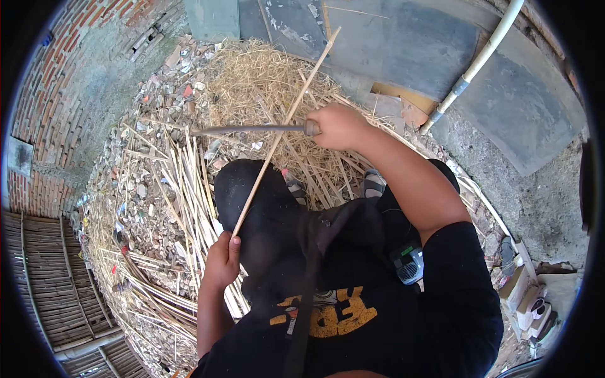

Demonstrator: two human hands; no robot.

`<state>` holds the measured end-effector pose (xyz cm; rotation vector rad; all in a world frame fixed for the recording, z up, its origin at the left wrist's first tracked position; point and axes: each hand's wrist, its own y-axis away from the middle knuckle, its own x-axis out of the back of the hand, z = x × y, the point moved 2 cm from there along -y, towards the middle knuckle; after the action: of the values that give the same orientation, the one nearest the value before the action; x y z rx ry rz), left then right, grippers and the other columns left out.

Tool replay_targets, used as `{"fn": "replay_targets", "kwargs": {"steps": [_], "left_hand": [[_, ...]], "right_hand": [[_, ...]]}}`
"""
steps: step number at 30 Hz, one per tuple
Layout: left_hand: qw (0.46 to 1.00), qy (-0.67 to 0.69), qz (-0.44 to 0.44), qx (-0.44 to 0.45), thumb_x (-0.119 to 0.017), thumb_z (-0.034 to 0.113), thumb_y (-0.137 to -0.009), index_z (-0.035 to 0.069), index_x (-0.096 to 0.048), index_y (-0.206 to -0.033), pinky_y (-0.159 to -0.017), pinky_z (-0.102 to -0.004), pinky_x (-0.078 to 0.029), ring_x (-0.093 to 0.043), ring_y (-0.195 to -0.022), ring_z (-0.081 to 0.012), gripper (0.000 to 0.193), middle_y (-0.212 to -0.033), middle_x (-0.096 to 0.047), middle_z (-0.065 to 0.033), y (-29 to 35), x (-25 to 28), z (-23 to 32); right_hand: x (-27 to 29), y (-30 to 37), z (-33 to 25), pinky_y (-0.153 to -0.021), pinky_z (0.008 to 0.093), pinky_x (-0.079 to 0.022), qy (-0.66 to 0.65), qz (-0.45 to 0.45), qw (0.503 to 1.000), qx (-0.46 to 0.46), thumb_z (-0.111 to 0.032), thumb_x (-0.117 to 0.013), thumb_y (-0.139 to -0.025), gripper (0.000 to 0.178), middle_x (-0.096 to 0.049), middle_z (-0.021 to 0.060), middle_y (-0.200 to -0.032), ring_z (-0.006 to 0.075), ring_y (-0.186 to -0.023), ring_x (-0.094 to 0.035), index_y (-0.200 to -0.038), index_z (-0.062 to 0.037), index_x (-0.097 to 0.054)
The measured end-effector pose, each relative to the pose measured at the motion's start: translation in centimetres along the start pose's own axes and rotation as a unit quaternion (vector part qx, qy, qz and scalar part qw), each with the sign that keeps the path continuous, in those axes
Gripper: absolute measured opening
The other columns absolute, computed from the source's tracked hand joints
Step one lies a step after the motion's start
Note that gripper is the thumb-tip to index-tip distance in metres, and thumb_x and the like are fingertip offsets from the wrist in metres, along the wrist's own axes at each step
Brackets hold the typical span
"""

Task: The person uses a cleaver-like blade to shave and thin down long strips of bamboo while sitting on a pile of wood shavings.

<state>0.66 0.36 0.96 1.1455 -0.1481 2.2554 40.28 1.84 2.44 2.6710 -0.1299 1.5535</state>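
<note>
Tan strip [265,169], slanting past the left knee [233,189] and up over straw [246,72]. Pinched near its lower end in left grip [222,264]. Crossed near its middle by a long blade [242,128], with handle [311,128] wrapped tight in right grip [340,126]. Cannot tell whether touching. By judgement: hold blade shallow, stroke away from left grip, stay off the knee. Watch for pipe [490,45] and grey panels [403,53] at upper right. Probably easier swinging leftward, low over loose strips [196,198] and rubble [142,189].
</note>
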Motion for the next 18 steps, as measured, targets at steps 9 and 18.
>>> {"fn": "replay_targets", "kwargs": {"steps": [9, 18], "left_hand": [[0.999, -0.030, 0.011, -0.011, -0.048, 0.033, -0.108, -0.001, -0.055, -0.093, -0.061, -0.0486, -0.045, -0.060, -0.069, -0.0490, 0.038, -0.070, -0.058, -0.0267, -0.7, -0.4, 0.2], [1.000, 0.006, 0.011, -0.010, -0.048, 0.033, -0.108, -0.002, -0.056, -0.095, -0.060, -0.0476, -0.044, -0.058, -0.065, -0.0469, 0.038, -0.068, -0.059, -0.0250, -0.5, -0.8, -0.9]], "right_hand": [[0.0, -1.0, 3.6, -0.078, 0.0462, -0.057, -0.003, 0.070, 0.995, -0.067, -0.016, -0.069, -0.077, 0.025, -0.070, 0.0184, -0.082, 0.0342, -0.085, -0.071, -0.100, -0.0076, -0.070], [0.3, 0.7, -2.0, -0.082, 0.0459, -0.058, 0.070, -0.101, 0.992, 0.010, -0.017, -0.064, -0.084, 0.022, -0.071, 0.0149, -0.090, 0.0309, -0.088, -0.071, -0.103, -0.0124, -0.073]]}}
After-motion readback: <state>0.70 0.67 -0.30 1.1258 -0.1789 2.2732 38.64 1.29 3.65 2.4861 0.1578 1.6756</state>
